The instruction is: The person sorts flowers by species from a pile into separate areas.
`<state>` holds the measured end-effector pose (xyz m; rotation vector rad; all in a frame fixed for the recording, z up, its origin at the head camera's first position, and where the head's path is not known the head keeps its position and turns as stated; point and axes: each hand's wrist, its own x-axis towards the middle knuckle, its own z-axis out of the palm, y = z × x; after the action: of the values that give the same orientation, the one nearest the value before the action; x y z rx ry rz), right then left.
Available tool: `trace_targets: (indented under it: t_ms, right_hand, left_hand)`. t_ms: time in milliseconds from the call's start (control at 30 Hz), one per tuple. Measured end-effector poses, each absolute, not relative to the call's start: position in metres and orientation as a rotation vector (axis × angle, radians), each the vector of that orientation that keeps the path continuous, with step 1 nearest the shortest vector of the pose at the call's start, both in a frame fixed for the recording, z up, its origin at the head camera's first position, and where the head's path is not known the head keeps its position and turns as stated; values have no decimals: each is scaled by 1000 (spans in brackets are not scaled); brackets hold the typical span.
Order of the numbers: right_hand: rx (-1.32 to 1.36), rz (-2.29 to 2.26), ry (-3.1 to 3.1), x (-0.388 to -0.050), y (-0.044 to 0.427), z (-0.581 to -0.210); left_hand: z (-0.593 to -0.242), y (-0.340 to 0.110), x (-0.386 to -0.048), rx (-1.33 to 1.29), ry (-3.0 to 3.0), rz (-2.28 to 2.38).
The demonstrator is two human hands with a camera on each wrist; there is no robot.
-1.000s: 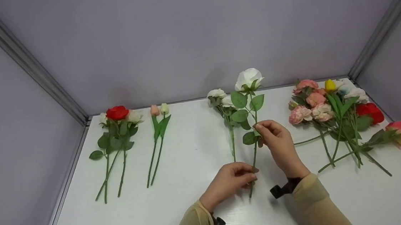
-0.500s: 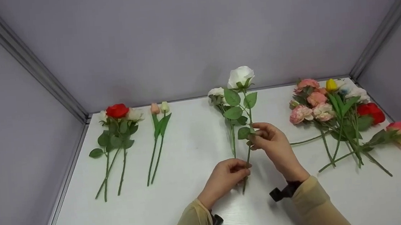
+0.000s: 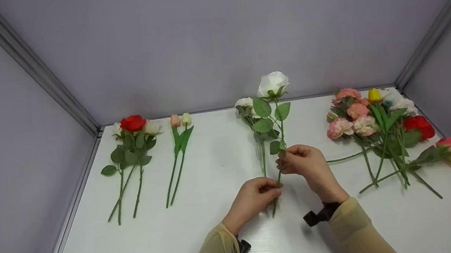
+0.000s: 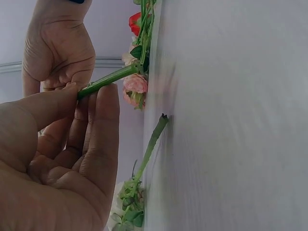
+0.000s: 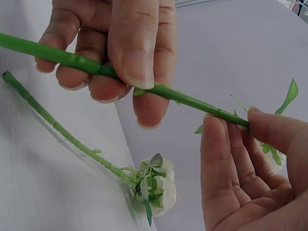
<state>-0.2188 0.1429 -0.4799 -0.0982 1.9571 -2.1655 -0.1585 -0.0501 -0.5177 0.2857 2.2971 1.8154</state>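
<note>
A white rose with green leaves is held up above the table, its bloom toward the back wall. My left hand pinches the lower stem between thumb and fingers, as the left wrist view also shows with the cut stem end poking out. Higher up, just below the leaves, my right hand pinches the same stem with thumb and fingertips. Behind the rose lies a white flower stem with white blooms, partly hidden by the rose's leaves in the head view.
At the left of the white table lie a red rose with white ones beside it, and two tulips. A mixed heap of pink flowers, a yellow tulip and red blooms lies at right. Grey walls enclose the table.
The white rose has shifted slightly left, with both hands along. My right hand has slid a little lower on the stem, closer to my left hand.
</note>
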Motion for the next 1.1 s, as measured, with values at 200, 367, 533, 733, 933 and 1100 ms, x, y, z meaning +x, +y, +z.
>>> trace_targets:
  t_ms: [200,367,533,733,933,1100]
  right_hand:
    - [-113,-2159,1953,-217,142,-480]
    - [-156,-2184,1960,-216,141,-479]
    - [-158,-2182,1970,-216,138,-479]
    - [-132,-2156,2010,-215,137,-478]
    - [-118,-2147,2046,-216,138,-479]
    - [-123,-2176,2034,-216,136,-481]
  left_hand:
    - [-515,-51,-159,254,2292,1811]
    - [-513,-51,-159,238,2276,1822]
    - [-513,-50,-158,231,2256,1838]
    - [-514,-50,-159,230,2244,1841]
    - [-514,-50,-159,240,2246,1850]
    - [-515,-49,-158,233,2242,1892]
